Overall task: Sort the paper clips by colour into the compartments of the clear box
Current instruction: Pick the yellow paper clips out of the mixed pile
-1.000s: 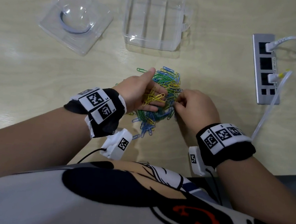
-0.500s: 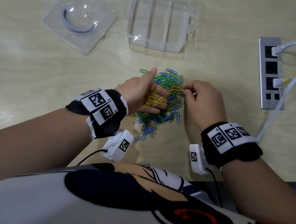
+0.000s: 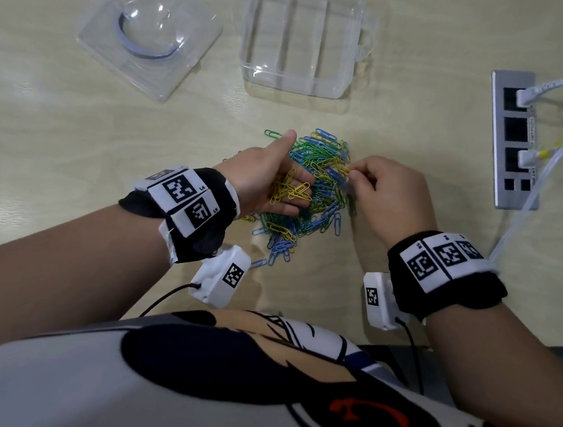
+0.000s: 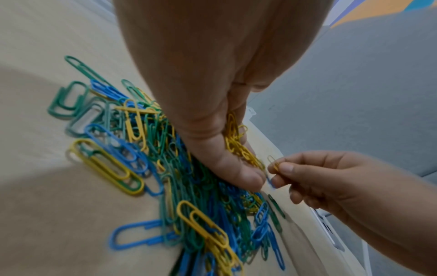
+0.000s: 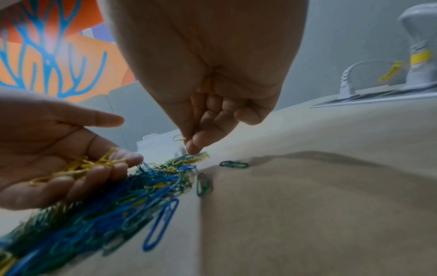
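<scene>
Table (image 3: 73, 145) carried everything: the box (image 3: 300, 43) stood empty toward its far edge, the pile (image 3: 312, 195) lay mid-table nearer me. My left hand (image 3: 269, 181) lay palm-up over the pile, fingers loosely spread, cradling yellow clips (image 3: 291, 190). My right hand (image 3: 388, 192) pinched one yellow clip (image 4: 273, 162) just beside it.
</scene>
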`<control>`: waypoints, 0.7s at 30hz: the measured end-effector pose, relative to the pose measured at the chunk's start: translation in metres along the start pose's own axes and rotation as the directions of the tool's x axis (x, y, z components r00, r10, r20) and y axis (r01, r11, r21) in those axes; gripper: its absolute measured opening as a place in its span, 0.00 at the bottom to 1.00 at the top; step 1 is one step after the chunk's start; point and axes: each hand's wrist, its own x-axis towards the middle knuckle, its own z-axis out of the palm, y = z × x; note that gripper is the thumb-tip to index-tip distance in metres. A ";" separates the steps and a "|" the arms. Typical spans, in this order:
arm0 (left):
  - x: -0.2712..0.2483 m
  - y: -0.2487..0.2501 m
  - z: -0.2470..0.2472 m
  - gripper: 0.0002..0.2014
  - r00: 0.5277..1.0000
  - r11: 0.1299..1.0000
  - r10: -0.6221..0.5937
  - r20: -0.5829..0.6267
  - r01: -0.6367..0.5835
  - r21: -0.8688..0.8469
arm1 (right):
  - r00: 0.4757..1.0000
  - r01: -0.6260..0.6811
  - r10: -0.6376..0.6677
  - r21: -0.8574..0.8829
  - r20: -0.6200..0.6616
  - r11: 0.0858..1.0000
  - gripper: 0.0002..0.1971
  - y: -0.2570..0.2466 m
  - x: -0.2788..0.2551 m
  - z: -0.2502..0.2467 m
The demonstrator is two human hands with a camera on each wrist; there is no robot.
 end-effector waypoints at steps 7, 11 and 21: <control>-0.002 0.001 0.008 0.33 1.000 1.000 0.023 0.020 -0.023 -0.016 | 0.993 0.118 -0.113 0.192 -0.036 0.974 0.05 -0.023 -0.018 -0.003; -0.003 -0.002 0.009 0.29 0.999 0.997 0.054 0.003 -0.054 -0.051 | 0.976 0.208 -0.216 0.216 0.015 0.954 0.04 -0.041 -0.028 0.005; -0.014 -0.010 -0.022 0.32 0.999 0.999 0.023 -0.038 -0.022 0.036 | 0.904 0.348 -0.239 -0.285 0.354 0.893 0.13 -0.045 -0.047 0.032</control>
